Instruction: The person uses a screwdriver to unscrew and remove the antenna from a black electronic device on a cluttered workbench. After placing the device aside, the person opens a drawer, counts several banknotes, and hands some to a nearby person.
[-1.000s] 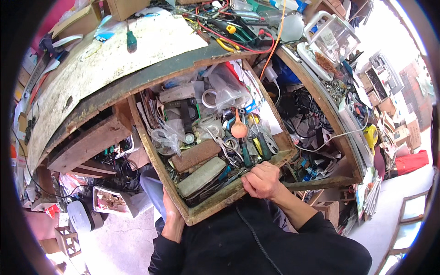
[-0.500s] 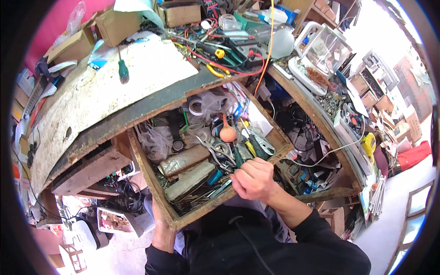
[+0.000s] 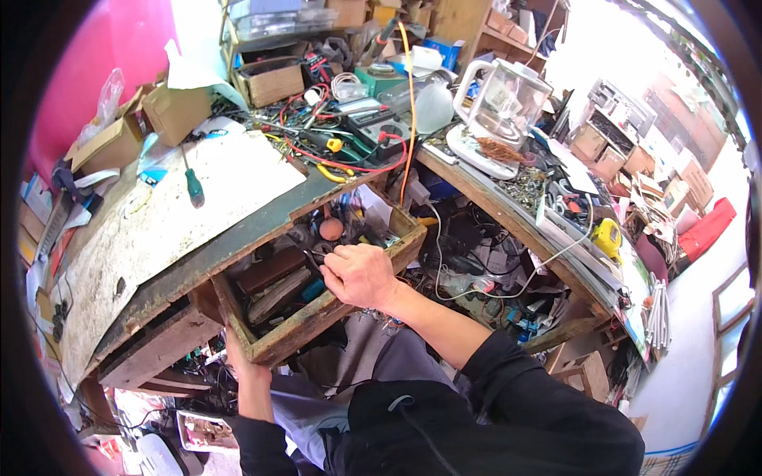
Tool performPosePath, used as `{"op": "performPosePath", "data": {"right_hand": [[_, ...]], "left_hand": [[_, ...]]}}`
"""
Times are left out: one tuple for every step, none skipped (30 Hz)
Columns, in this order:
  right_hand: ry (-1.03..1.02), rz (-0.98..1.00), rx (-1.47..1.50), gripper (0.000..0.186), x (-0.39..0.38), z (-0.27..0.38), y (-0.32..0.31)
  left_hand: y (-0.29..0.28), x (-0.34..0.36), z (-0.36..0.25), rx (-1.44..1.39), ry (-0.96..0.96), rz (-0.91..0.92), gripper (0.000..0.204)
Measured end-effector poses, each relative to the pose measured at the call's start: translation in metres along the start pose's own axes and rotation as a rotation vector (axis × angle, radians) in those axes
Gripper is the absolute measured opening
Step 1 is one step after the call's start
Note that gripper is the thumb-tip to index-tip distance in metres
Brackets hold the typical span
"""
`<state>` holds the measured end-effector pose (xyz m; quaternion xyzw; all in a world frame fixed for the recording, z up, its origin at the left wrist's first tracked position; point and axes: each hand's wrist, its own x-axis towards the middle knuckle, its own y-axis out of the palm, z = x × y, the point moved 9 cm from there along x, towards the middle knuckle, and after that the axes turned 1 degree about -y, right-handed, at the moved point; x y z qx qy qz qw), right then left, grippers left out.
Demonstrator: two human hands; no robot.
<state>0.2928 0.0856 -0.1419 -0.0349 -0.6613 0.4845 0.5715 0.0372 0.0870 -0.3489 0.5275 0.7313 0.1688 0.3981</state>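
A worn wooden drawer (image 3: 298, 327) sits partly pulled out under the dark edge of the workbench (image 3: 178, 262). My right hand (image 3: 359, 275) is closed over its front board, with the fingers curled toward the inside. At the drawer's near left corner, my left hand (image 3: 248, 366) reaches up against the side and underside, its fingers hidden by the wood. Inside lie a brown block (image 3: 272, 270), a greyish wooden strip (image 3: 278, 296), an orange rubber bulb (image 3: 331, 229) and a blue piece (image 3: 313, 290). The bench top covers the rear of the drawer.
A green-handled screwdriver (image 3: 194, 190) lies on a white board (image 3: 238, 174) on the bench. Red cables (image 3: 357, 166) and yellow-handled pliers (image 3: 333, 172) clutter the back. At right, another open compartment (image 3: 492, 278) holds tangled parts, crossed by a white cable (image 3: 508, 292). An orange cord (image 3: 411, 119) hangs down.
The drawer has slid further in under the bench, hiding more of its contents. Both hands moved with it, and the whole view has shifted, showing more of the back shelves.
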Motion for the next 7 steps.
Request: {"op": "performPosePath", "data": {"right_hand": [[0.020, 0.023, 0.003, 0.019, -0.001, -0.001, 0.002], [0.039, 0.046, 0.008, 0.019, -0.002, -0.002, 0.004], [0.055, 0.068, 0.013, 0.019, -0.002, -0.002, 0.005], [0.071, 0.078, 0.013, 0.020, -0.002, -0.004, 0.006], [0.086, 0.088, 0.014, 0.020, -0.003, -0.005, 0.008], [0.100, 0.102, 0.013, 0.021, -0.004, -0.006, 0.008], [0.117, 0.129, -0.021, 0.021, -0.005, -0.006, 0.008]], "left_hand": [[0.009, -0.021, -0.013, 0.067, 0.094, -0.083, 0.050], [0.013, -0.029, -0.026, 0.194, 0.250, -0.053, 0.050], [0.017, -0.040, -0.039, 0.318, 0.410, -0.021, 0.050], [0.025, -0.053, -0.051, 0.441, 0.572, 0.007, 0.050], [0.030, -0.064, -0.057, 0.561, 0.650, 0.001, 0.049], [0.045, -0.080, -0.064, 0.654, 0.776, 0.054, 0.049], [0.062, -0.094, -0.069, 0.746, 0.903, 0.107, 0.050]]}}
